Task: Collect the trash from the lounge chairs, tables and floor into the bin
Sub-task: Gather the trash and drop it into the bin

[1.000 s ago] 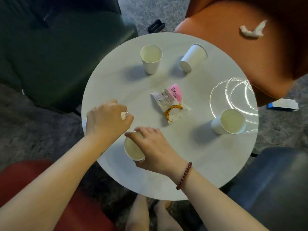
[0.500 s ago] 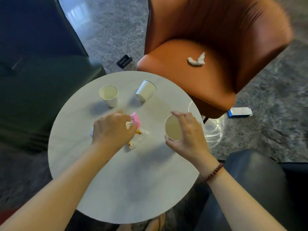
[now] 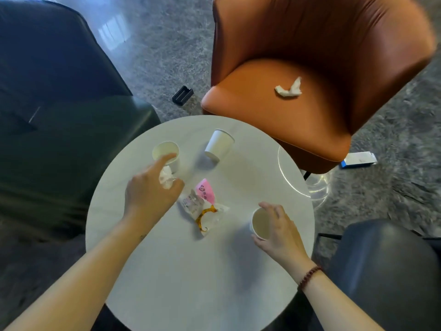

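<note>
Your left hand pinches a crumpled white tissue above the round white worktop. Your right hand grips a white paper cup.

Left of the orange chair we see a small black slotted block on the floor — right of that chair, a blue-and-white box; just before its front edge, something clear and curved.

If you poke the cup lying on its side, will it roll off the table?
Probably it rolls easily: the cup lies on its side and looks like light paper. Being tapered, it would likely curve round rather than go straight, so may stay on the table.
</note>
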`<action>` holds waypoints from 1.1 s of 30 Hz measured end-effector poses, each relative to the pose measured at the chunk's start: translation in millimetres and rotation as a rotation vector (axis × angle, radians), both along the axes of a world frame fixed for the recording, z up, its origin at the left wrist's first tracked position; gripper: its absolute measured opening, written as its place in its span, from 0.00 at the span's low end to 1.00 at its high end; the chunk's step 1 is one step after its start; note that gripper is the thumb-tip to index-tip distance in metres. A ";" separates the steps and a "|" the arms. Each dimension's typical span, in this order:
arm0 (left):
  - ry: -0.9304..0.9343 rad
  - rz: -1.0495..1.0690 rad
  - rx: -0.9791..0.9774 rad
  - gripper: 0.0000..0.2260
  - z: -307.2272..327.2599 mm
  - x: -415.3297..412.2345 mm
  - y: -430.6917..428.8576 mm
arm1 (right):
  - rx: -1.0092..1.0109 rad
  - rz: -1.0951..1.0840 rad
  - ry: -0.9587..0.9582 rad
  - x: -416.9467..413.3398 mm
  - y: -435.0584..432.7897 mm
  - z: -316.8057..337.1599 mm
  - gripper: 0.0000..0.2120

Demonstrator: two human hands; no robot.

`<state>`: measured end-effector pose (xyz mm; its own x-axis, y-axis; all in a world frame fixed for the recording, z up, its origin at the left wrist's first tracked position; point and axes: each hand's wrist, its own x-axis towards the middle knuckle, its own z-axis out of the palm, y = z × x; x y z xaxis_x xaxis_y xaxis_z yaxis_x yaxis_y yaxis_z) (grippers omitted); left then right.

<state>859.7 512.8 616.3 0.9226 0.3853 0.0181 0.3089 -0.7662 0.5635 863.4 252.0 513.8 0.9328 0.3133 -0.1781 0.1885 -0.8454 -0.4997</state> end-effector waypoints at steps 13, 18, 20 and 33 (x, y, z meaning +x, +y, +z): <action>0.011 -0.089 -0.147 0.32 -7.8 55.9 116.2 | 0.379 0.086 -0.170 111.1 195.0 100.0 0.37; 0.026 -0.107 -0.190 0.31 -23.5 68.9 146.3 | 0.186 0.201 -0.080 126.6 258.1 72.8 0.38; 0.047 -0.098 -0.218 0.31 -30.0 71.2 156.0 | 0.111 0.208 -0.046 129.0 267.9 58.0 0.38; 0.153 -0.222 -0.244 0.31 -60.4 77.6 169.1 | -0.066 0.276 0.034 119.9 269.3 9.6 0.51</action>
<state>937.2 682.0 555.9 0.9693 0.1509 -0.1941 0.2445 -0.6725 0.6985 983.3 521.3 523.4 0.8069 0.5414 -0.2362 0.4004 -0.7953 -0.4551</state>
